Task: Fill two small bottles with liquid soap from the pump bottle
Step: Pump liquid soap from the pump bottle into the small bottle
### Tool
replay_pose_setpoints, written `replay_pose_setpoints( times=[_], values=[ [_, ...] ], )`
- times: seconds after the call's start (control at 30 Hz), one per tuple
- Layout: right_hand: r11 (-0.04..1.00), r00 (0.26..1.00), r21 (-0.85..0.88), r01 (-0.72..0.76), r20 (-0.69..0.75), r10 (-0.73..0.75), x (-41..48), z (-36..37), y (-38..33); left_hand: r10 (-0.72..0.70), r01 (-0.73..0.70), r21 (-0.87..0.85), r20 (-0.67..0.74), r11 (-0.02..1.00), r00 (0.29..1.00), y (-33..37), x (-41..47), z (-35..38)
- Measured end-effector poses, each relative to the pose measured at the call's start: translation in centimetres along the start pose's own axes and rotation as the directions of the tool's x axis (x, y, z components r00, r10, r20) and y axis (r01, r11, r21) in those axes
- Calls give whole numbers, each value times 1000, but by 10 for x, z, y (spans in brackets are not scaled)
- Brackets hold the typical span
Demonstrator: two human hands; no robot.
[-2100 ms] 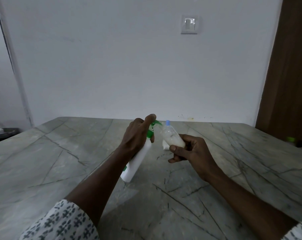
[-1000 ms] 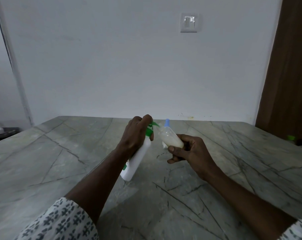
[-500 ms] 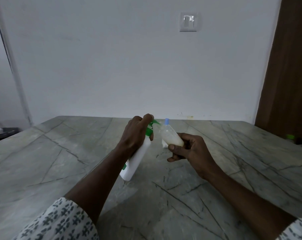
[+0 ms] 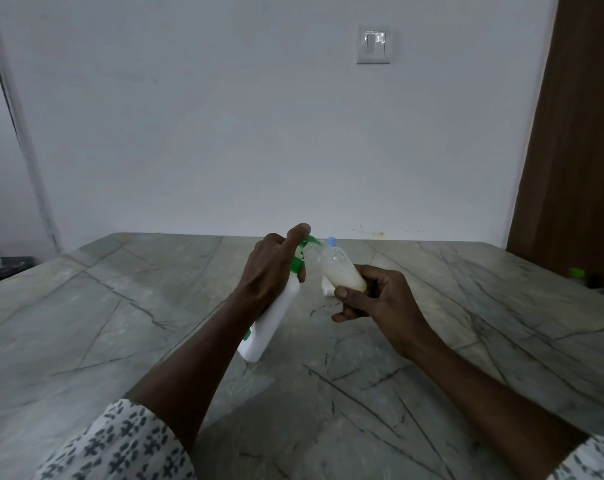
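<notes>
Just right of the pump bottle point(image 4: 276, 317), the right hand point(image 4: 380, 299) pinched a small bottle point(image 4: 340, 270), tilted, its mouth at the green spout point(image 4: 309, 241). The left hand point(image 4: 271, 268) wrapped the pump bottle, thumb on top. Slow, short presses would keep soap from spilling.

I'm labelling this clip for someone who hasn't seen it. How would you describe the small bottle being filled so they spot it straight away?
Start at the grey veined stone table and find the two hands meeting near its far middle. The right hand holds the small bottle tilted toward the green pump nozzle. Unlike the taller opaque white pump bottle in the left hand, it is clear, holds cream liquid and has a blue neck.
</notes>
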State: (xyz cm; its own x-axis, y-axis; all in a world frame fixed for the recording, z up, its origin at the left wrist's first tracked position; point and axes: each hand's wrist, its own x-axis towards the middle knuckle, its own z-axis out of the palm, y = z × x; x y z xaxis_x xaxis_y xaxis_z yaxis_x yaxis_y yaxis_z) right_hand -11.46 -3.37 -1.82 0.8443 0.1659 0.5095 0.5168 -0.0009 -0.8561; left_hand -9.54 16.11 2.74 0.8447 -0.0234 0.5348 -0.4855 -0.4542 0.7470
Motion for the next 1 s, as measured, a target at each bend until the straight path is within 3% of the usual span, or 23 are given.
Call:
replay_pose_setpoints(
  times=[1.0],
  values=[
    [1000, 999, -12, -27, 24, 27, 0, 0, 3, 26, -27, -35, -23, 999, 999, 1, 0, -1]
  ],
)
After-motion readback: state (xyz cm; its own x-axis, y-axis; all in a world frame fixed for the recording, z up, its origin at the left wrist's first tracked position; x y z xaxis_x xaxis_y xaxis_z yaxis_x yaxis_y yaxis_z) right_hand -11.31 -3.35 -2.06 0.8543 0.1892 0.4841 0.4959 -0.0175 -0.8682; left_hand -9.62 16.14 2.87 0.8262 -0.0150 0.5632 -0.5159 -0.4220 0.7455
